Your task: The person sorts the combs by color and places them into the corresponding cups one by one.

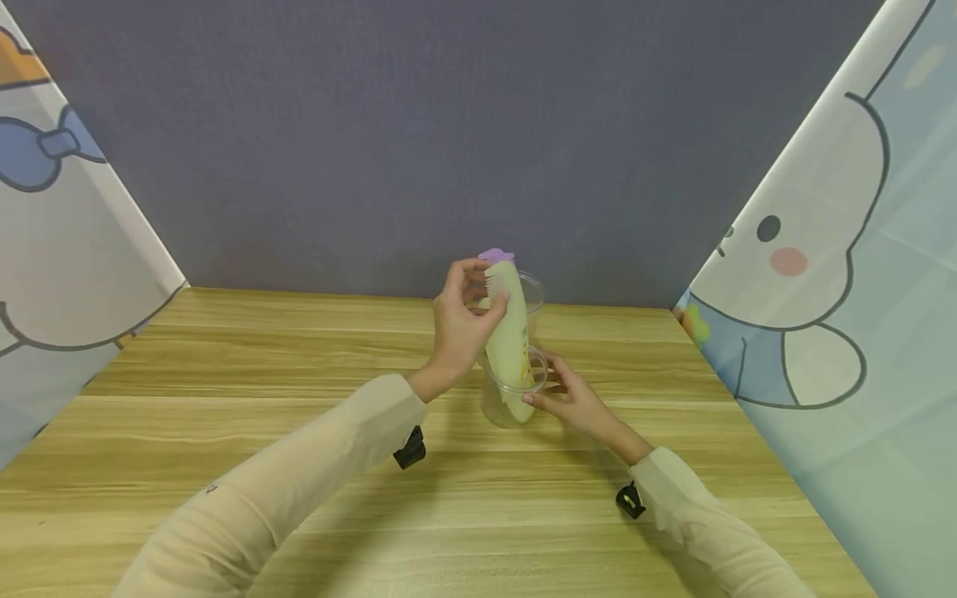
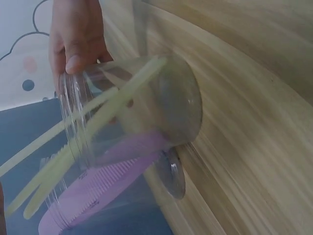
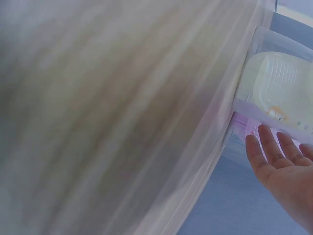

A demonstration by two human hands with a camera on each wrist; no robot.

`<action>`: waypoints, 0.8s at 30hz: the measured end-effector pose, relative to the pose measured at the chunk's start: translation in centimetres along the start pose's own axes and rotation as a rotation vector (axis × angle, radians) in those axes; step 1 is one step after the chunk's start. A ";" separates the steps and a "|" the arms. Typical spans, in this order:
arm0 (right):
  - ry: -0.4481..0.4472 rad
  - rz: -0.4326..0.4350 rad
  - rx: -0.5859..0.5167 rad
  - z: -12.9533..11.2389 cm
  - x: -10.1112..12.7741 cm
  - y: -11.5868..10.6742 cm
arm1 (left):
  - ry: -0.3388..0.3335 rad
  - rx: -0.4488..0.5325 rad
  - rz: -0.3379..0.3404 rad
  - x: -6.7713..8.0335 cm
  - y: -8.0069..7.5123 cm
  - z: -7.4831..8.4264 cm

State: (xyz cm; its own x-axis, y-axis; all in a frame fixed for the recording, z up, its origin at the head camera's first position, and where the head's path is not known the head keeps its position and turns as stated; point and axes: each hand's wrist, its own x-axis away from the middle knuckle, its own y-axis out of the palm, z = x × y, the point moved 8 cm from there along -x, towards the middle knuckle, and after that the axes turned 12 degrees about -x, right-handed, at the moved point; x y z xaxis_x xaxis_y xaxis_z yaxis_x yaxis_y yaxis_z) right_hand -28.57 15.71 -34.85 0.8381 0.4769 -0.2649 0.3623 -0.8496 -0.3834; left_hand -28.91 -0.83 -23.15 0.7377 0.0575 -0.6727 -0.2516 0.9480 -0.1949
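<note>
Near the back of the table, my left hand (image 1: 461,328) pinches a pale yellow comb (image 1: 508,328) near its upper end. That comb stands tilted, its lower part inside the near clear plastic cup (image 1: 495,407). My right hand (image 1: 577,404) grips this cup by its rim, thumb in front and fingers behind. More yellow strips lean in the same cup in the left wrist view; how many combs they are I cannot tell. Behind it stands a second clear cup (image 1: 534,292) holding a purple comb (image 2: 105,186). Only a sliver of my left hand shows in the left wrist view.
The wood-grain table (image 1: 336,357) ends at a dark grey back panel (image 1: 419,149) right behind the far cup. Cartoon-printed side panels (image 1: 822,274) flank the table left and right. Black straps hang at both wrists.
</note>
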 end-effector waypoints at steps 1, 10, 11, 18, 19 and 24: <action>0.002 0.002 0.006 0.3 0.0 -0.1 | 0.000 -0.005 0.002 -0.1 0.1 -0.5; -0.007 0.004 0.005 2.0 -0.2 -0.5 | 0.086 -0.126 0.007 -0.4 0.2 -1.3; -0.007 0.005 0.005 2.0 -0.2 -0.5 | 0.098 -0.147 0.005 -0.4 0.1 -1.2; 0.001 0.004 0.007 1.9 -0.1 -0.4 | 0.099 -0.271 -0.008 -0.2 0.1 -1.4; 0.002 0.004 0.008 1.9 -0.1 -0.5 | 0.089 -0.277 -0.011 -0.1 0.1 -1.6; 0.010 0.008 0.001 2.0 -0.1 -0.5 | 0.061 -0.290 -0.005 0.0 0.0 -2.3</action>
State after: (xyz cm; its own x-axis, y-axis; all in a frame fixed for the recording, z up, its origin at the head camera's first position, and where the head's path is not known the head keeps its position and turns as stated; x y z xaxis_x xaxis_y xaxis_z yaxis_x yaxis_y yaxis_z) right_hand -29.60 16.54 -36.37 0.8451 0.4677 -0.2589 0.3552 -0.8532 -0.3820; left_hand -30.35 -1.58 -24.82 0.7025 0.0258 -0.7112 -0.4231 0.8187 -0.3882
